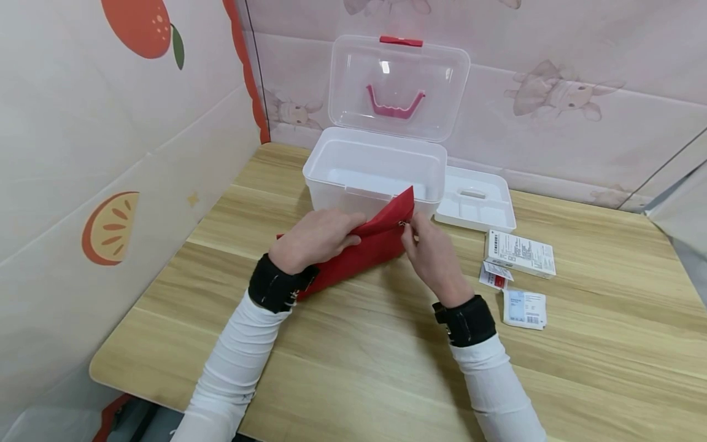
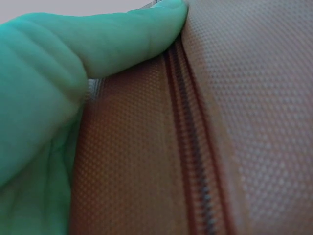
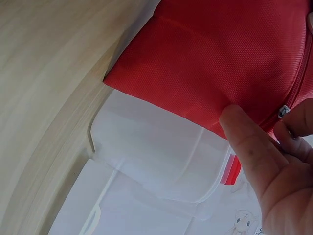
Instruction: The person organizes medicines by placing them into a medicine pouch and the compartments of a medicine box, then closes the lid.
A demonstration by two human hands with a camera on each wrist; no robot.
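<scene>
A red fabric zip pouch is held tilted above the table, in front of the clear box. My left hand grips its upper edge, the thumb lying on the cloth beside the zipper. Up close in the left wrist view, the zipper teeth run in a closed line below the thumb. At the pouch's right end my right hand pinches the zipper pull. The metal slider shows beside those fingertips in the right wrist view, with one finger pressed against the red cloth. The pouch's contents are hidden.
A clear plastic box stands behind the pouch, its lid raised against the wall. To its right lies a white divided tray. Nearer are a white carton, a small packet and a white-and-blue packet.
</scene>
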